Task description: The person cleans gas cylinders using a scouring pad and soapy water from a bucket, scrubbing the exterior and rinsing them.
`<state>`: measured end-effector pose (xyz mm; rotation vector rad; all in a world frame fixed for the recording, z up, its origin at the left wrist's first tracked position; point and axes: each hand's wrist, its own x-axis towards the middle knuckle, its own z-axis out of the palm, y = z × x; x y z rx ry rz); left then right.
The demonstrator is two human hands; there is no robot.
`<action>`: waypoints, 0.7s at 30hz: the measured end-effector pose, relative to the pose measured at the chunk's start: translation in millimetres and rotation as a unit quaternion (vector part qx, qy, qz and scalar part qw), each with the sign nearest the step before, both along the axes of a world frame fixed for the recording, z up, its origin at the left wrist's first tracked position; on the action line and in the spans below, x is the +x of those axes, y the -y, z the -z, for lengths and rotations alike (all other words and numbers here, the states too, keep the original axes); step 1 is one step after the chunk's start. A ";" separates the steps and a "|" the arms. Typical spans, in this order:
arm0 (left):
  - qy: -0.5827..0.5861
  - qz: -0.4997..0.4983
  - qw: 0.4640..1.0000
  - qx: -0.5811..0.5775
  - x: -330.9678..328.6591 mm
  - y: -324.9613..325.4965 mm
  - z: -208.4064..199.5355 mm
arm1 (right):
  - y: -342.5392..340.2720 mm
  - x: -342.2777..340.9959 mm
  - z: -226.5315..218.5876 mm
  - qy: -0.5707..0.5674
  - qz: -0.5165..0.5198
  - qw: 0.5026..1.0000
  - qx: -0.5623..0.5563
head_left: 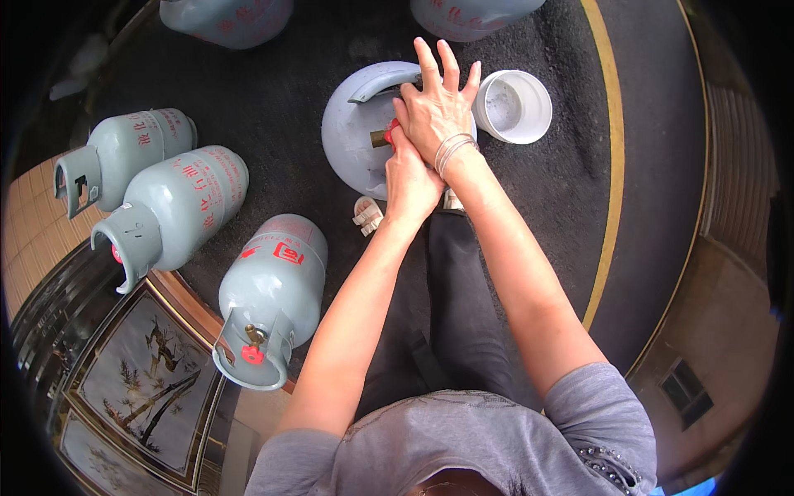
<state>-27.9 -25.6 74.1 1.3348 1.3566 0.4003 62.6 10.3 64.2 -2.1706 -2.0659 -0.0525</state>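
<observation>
A grey gas cylinder (343, 136) stands upright in front of me, seen from above, with a curved collar (389, 80) round its top. My left hand (411, 182) is closed on the red valve knob (391, 130) at the centre; a brass outlet (378, 139) sticks out to the left of it. My right hand (437, 116), with bracelets at the wrist, lies against the left hand's fingers, its own fingers stretched and spread over the collar's right part. The right palm is turned down, so what lies under it is hidden.
A white bucket (542, 107) stands right of the cylinder. At left are more grey cylinders, one with a red knob (277, 306), another (198, 190) and a third (149, 140). Two others (227, 21) (475, 16) stand at the far edge. A yellow line (614, 165) crosses the dark ground.
</observation>
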 end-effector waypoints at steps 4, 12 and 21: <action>0.024 -0.158 0.976 0.148 33.6 1.7 22.8 | -4.4 11.5 -5.0 -0.009 -0.053 0.998 -0.021; -0.024 -0.127 0.979 0.156 -1.8 -2.5 18.2 | 12.5 26.8 -4.4 -0.057 -0.071 0.992 0.090; -0.173 -0.059 0.949 0.256 -18.4 -4.7 16.9 | 6.4 24.0 9.7 -0.018 -0.074 0.993 0.092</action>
